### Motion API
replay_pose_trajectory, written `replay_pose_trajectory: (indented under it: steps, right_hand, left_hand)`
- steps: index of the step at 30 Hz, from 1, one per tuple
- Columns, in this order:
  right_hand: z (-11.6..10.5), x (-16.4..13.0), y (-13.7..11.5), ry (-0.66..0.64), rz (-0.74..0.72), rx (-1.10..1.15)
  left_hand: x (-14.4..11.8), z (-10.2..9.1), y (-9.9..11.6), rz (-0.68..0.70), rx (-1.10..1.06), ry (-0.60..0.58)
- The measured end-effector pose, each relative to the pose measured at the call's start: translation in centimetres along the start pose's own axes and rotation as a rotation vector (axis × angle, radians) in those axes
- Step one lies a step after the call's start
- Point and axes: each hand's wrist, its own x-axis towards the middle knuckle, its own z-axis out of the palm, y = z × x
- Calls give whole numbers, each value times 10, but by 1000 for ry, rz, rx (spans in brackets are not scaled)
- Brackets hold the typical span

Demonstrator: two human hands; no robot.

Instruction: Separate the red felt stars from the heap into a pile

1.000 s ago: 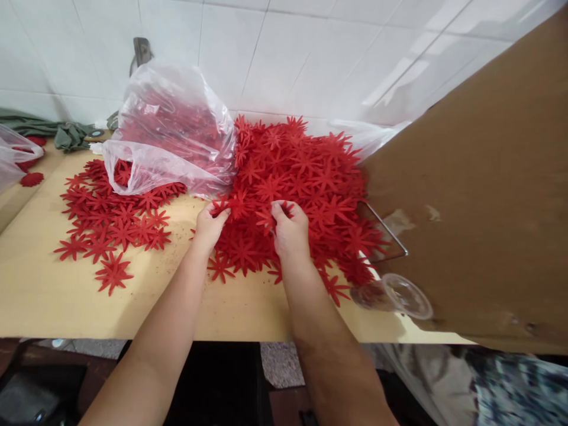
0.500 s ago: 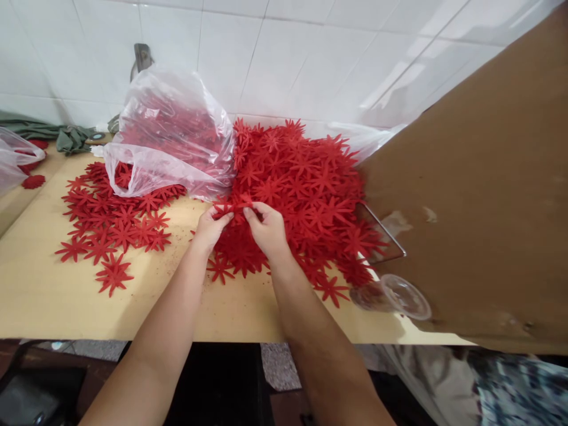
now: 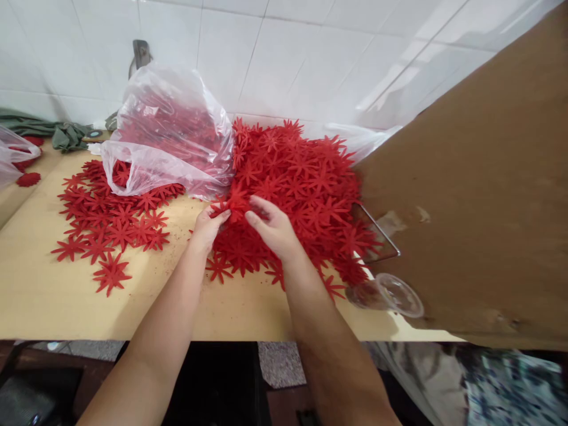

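Left hand pinching red felt flower at pile edge; right hand unclenched, fingertips touching same flower, on worktop.

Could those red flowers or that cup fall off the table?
Maybe. The clear cup lies tipped at the table edge, so a bump from the right hand might roll it off. Flowers at the front of the pile sit close to that edge and could slide down. The left hand pinches one flower, which might drag others along.
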Motion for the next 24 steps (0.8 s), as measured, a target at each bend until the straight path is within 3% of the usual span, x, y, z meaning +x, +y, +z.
replay_pose_trajectory:
  steps: [2,4,8,10,12,15,18,22,24]
  right_hand:
    - [10,-4,-3,-121,-33,-68]
    - [15,-4,-4,-120,-41,-110]
    - [8,5,2,111,-32,-172]
    - [-4,10,5,233,-14,-193]
    - [-16,11,7,275,0,-225]
    - [-28,-1,9,178,-17,-367]
    - [-26,-26,10,24,-63,-621]
    - [-10,-51,12,-193,-62,-825]
    - [-5,-50,11,-237,-13,-843]
  left_hand:
    - [-1,0,2,-18,-10,-4]
    - [-1,0,4,-27,-4,44]
    - [1,-2,6,-8,5,159]
    - [2,-3,6,-7,5,171]
    - [3,-3,4,12,34,151]
    - [4,-3,1,104,160,78]
    - [4,-3,1,180,248,42]
    - [4,-4,4,157,226,166]
    - [5,-5,6,151,211,252]
